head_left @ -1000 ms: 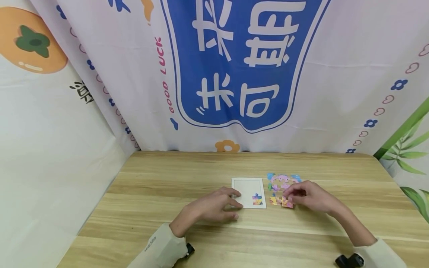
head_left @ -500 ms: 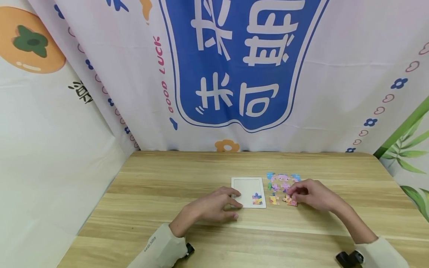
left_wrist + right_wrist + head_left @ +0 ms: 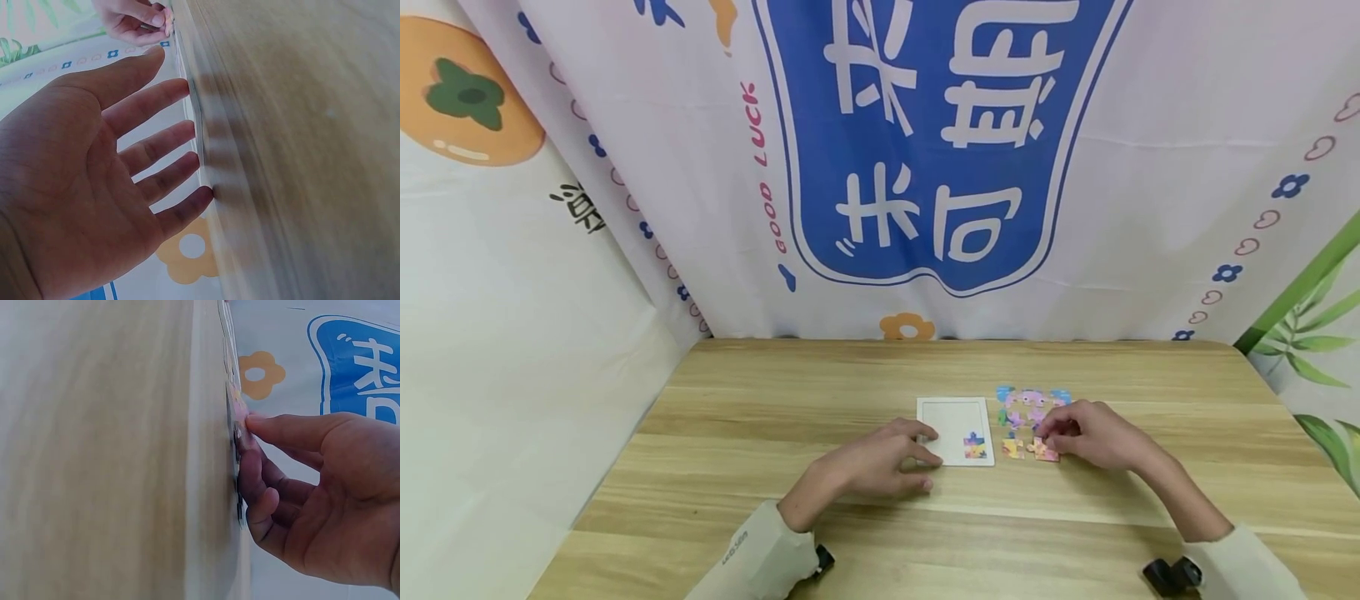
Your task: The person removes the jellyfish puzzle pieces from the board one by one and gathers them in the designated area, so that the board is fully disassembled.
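My right hand (image 3: 1097,437) pinches a pink-and-yellow jigsaw piece (image 3: 1046,451) between thumb and fingers; the right wrist view shows the piece (image 3: 238,407) tilted at the fingertips. A yellow jigsaw piece (image 3: 1012,448) lies just left of it, with a small gap between. Straight, spread fingers of my left hand (image 3: 883,460) rest on the left edge of the white puzzle board (image 3: 945,425); the left wrist view shows this hand (image 3: 106,169) holding nothing. In the board's lower right corner sits a joined yellow, pink and blue section (image 3: 975,447).
Several pink, purple and blue jigsaw pieces (image 3: 1028,400) lie right of the board, behind my right hand. All rests on a wooden table (image 3: 820,383). A printed curtain (image 3: 820,308) hangs along the table's back edge.
My right hand moved the pink-and-yellow piece slightly right, away from the yellow piece, then a little back left. My left hand has stayed on the board.
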Demonstrator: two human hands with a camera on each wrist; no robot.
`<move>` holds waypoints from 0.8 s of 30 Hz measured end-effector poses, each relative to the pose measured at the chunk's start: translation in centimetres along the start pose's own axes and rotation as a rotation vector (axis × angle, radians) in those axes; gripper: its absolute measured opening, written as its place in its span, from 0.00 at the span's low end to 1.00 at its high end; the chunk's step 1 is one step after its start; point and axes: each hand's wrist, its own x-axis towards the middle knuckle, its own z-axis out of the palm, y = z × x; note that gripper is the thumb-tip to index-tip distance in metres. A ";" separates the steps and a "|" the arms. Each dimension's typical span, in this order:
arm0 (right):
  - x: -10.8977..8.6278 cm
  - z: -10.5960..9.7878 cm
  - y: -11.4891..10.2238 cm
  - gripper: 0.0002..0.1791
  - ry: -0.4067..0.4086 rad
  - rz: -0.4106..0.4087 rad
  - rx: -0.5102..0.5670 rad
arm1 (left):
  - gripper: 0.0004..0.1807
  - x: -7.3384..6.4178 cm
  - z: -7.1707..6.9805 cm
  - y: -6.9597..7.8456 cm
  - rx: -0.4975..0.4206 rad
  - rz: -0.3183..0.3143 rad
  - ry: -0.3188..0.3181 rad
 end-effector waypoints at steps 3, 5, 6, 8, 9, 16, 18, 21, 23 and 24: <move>0.0 0.1 -0.1 0.05 0.002 -0.003 -0.012 | 0.20 0.0 0.0 0.0 -0.003 -0.001 0.001; 0.0 0.1 -0.1 0.06 0.004 -0.007 -0.018 | 0.20 0.0 -0.1 0.0 -0.002 0.001 0.001; 0.0 0.2 -0.1 0.07 0.003 -0.009 -0.018 | 0.20 0.0 -0.1 0.0 -0.002 0.001 0.001; 0.0 0.2 -0.1 0.08 0.004 -0.014 -0.027 | 0.20 0.0 -0.1 0.0 -0.003 0.001 0.000; 0.0 0.2 -0.1 0.08 0.003 -0.015 -0.028 | 0.20 0.1 0.0 0.0 -0.003 0.001 0.000; 0.0 0.4 -0.3 0.08 0.012 0.002 -0.042 | 0.20 0.0 0.1 -0.1 -0.016 -0.009 -0.002; 0.0 0.4 -0.3 0.09 0.014 0.010 -0.044 | 0.20 0.0 0.0 -0.1 -0.020 -0.010 -0.003; 0.0 0.2 -0.4 0.09 0.025 0.013 -0.047 | 0.19 0.0 0.0 0.0 -0.023 -0.010 -0.003; 0.0 0.2 -0.6 0.10 0.031 0.017 -0.046 | 0.19 0.1 -0.1 0.0 -0.025 -0.010 -0.004; 0.1 0.1 -0.7 0.09 0.033 0.017 -0.046 | 0.19 0.1 -0.1 0.0 -0.027 -0.009 -0.004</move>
